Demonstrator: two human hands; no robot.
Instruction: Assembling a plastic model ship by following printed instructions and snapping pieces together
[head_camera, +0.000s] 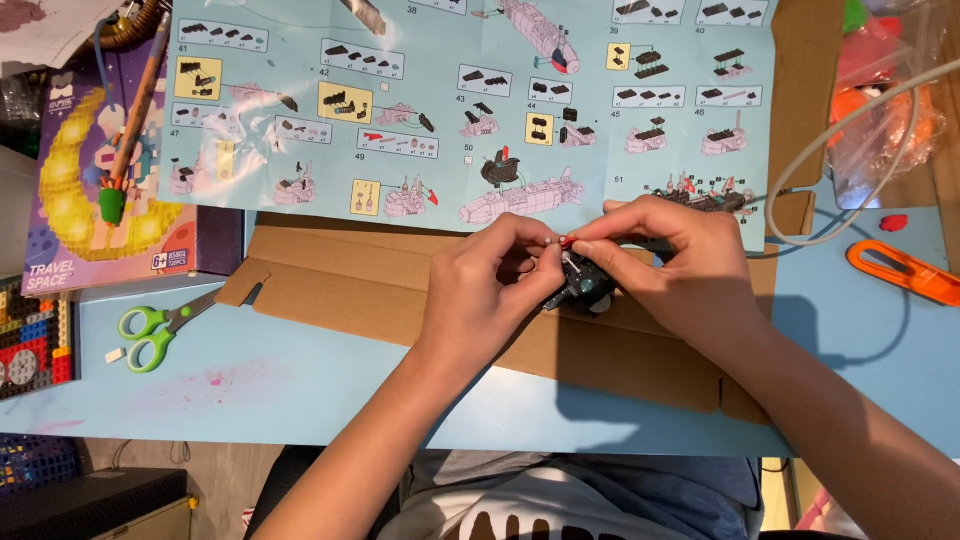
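model (585, 283): small dark brick build, mid-table over the cardboard (400, 290), partly assembled
left hand (490, 290): fingers clamped on the model
right hand (680, 265): fingers pinching a red piece (567, 241) at its top
left to do: judging by the instruction sheet (470, 110), more steps

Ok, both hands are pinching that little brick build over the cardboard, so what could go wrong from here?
The tiny red piece, pinched only by fingertips, could slip and drop into the cardboard folds. The left hand and right hand cover most of the dark model, so a crooked fit may go unnoticed. Squeezing could pop bricks loose.
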